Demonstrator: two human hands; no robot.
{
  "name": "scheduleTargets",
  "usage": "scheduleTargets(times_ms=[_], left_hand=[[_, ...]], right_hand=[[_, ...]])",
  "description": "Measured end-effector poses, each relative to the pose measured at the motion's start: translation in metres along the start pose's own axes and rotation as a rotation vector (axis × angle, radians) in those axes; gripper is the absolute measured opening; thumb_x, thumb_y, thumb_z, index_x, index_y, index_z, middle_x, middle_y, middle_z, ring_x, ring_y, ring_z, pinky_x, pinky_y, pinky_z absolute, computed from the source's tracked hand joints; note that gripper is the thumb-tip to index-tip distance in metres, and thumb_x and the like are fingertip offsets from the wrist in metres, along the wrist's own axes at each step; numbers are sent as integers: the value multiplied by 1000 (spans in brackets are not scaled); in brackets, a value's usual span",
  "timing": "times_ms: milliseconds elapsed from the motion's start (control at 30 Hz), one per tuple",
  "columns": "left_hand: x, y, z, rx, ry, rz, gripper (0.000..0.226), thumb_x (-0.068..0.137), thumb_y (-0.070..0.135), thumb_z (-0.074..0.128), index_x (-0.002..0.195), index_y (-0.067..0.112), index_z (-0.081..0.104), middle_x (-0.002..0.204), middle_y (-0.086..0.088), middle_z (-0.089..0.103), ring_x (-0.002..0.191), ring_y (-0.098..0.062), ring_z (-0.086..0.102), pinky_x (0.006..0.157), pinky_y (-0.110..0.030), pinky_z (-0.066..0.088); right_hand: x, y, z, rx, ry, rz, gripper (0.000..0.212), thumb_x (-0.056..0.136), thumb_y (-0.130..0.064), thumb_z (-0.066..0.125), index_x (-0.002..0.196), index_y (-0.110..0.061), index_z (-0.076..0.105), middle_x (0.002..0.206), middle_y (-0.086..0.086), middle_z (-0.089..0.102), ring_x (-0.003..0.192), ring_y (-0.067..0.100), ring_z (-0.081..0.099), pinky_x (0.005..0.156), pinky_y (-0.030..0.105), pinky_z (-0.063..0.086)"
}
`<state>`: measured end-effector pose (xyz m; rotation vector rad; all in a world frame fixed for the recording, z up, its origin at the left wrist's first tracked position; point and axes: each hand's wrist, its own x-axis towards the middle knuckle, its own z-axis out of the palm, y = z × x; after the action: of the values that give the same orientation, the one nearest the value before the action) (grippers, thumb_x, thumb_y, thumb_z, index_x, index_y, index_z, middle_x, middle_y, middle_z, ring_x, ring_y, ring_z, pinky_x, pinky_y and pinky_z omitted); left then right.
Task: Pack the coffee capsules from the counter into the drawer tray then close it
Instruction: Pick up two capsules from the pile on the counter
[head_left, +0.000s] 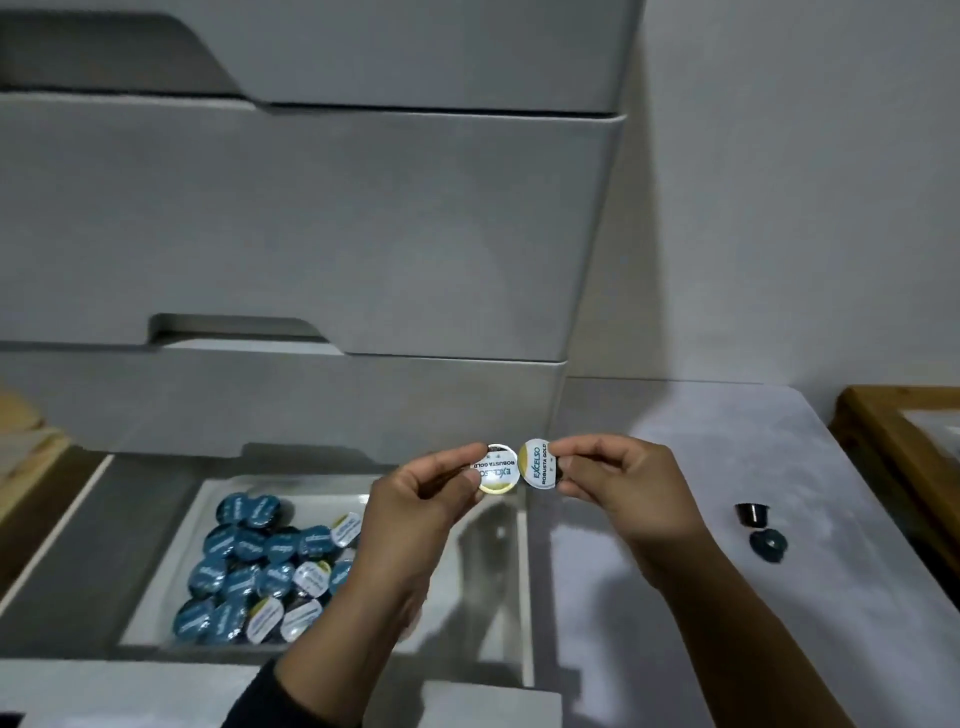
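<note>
- White-and-gold foil lids were turned toward the camera on two coffee capsules held side by side, above the far right corner of the drawer tray.
- The left capsule was pinched at its rim by the curled fingers of the left hand.
- The right capsule was pinched by the fingers and thumb of the right hand; the two lids were almost touching.
- In the white tray, a heap of capsules was packed into the left part, most with teal lids, a few with white-and-gold ones.
- The tray was seated in the open drawer, below the closed grey drawer fronts.
- On the pale table to the right, two dark capsules were left: one lying on its side, one teal-lidded just beside it, well apart from the hands.
- A wooden frame was seen at the table's right edge.
</note>
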<state>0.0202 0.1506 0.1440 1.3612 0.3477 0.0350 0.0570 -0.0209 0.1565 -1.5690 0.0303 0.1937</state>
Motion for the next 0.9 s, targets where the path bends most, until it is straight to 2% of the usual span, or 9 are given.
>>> scheduleTargets(times_ms=[133, 200, 367, 433, 500, 567, 733, 800, 900], left_hand=[[-9, 11, -70, 80, 2, -11, 23, 82, 0, 62, 90, 19, 74, 79, 5, 76, 68, -2, 68, 59, -11, 51], [-7, 12, -104, 117, 10, -32, 23, 82, 2, 63, 88, 21, 74, 80, 5, 76, 69, -4, 68, 61, -13, 52], [15, 6, -168, 204, 88, -101, 28, 83, 0, 62, 81, 25, 73, 84, 0, 75, 71, -9, 68, 67, -19, 53], [30, -2, -185, 219, 121, -139, 30, 83, -2, 62, 76, 26, 72, 87, -6, 74, 75, -16, 68, 73, -27, 55], [45, -11, -196, 256, 158, -179, 30, 82, -1, 63, 73, 27, 71, 87, -7, 74, 81, -23, 68, 81, -36, 55], [56, -18, -203, 278, 185, -221, 26, 81, 1, 65, 75, 26, 71, 89, -9, 74, 82, -23, 68, 83, -37, 55], [79, -29, -209, 300, 246, -294, 21, 79, 2, 68, 78, 23, 70, 93, -9, 73, 82, -22, 68, 80, -32, 56], [85, -31, -209, 340, 260, -309, 16, 80, 4, 68, 83, 19, 71, 92, -6, 72, 79, -17, 67, 69, -24, 56], [92, -34, -208, 408, 264, -297, 15, 84, 4, 64, 89, 15, 72, 91, -3, 69, 70, -7, 61, 51, -11, 47]], right_hand=[[-17, 5, 66, 16, -27, 43, 23, 84, 9, 56, 75, -7, 69, 64, -1, 71, 57, 3, 66, 57, 10, 53], [-20, 12, 97, -13, -45, 82, 24, 84, 8, 56, 75, -9, 70, 67, 0, 71, 59, 4, 67, 58, 11, 54], [-11, 38, 165, -149, -80, 205, 24, 83, 2, 61, 74, -18, 72, 82, 9, 73, 74, 19, 69, 71, 27, 58], [1, 56, 185, -202, -68, 252, 21, 82, -5, 63, 73, -21, 73, 77, 5, 74, 70, 17, 69, 76, 36, 58], [16, 75, 199, -298, -53, 268, 15, 79, -21, 65, 75, -32, 74, 73, -3, 75, 69, 12, 70, 80, 43, 58], [30, 92, 209, -322, -23, 281, 15, 77, -28, 65, 76, -42, 72, 72, -10, 74, 73, 11, 71, 81, 45, 58], [46, 105, 224, -311, 69, 296, 26, 79, -19, 66, 67, -41, 72, 73, -11, 74, 75, 10, 71, 78, 40, 59], [49, 110, 227, -346, 78, 290, 30, 78, -16, 65, 64, -41, 72, 72, -11, 73, 75, 13, 71, 77, 42, 60], [56, 117, 232, -386, 80, 278, 33, 78, -15, 64, 61, -43, 70, 71, -13, 72, 74, 14, 71, 75, 41, 60]])
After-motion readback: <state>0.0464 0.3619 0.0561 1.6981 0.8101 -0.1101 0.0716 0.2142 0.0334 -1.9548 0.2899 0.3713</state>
